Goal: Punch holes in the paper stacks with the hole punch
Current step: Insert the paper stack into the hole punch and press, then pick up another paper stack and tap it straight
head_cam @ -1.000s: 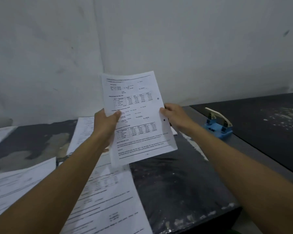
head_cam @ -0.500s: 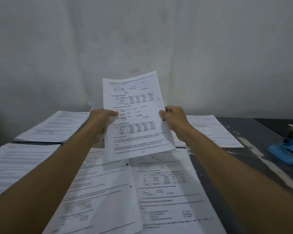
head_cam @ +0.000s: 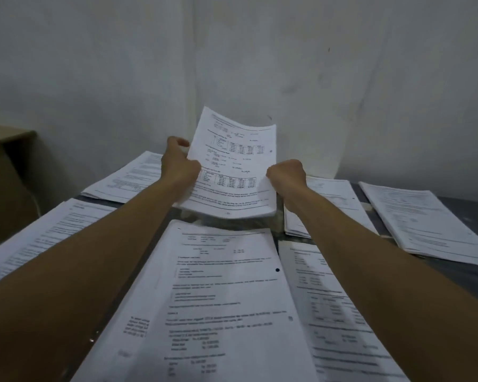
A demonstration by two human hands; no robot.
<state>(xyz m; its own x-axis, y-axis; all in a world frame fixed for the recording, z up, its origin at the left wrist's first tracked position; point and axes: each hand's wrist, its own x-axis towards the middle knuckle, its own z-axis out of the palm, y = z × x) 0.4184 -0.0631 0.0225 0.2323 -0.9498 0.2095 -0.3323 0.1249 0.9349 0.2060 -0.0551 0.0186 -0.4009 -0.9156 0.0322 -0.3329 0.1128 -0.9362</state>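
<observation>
now the punched stack [head_cam: 232, 166] is lower and further left, both hands pinching its side edges; hole punch out of view, set-down likely next.

A dark table [head_cam: 469, 274] carries the papers. A large printed stack [head_cam: 226, 299] lies at its centre, with a hole at its right edge. Another stack [head_cam: 340, 321] lies just beside it at 3 o'clock. Stacks also lie at 9 o'clock [head_cam: 39, 238], at 11 o'clock [head_cam: 127, 177], at 1 o'clock [head_cam: 334, 199] and at 2 o'clock [head_cam: 425, 221].
</observation>
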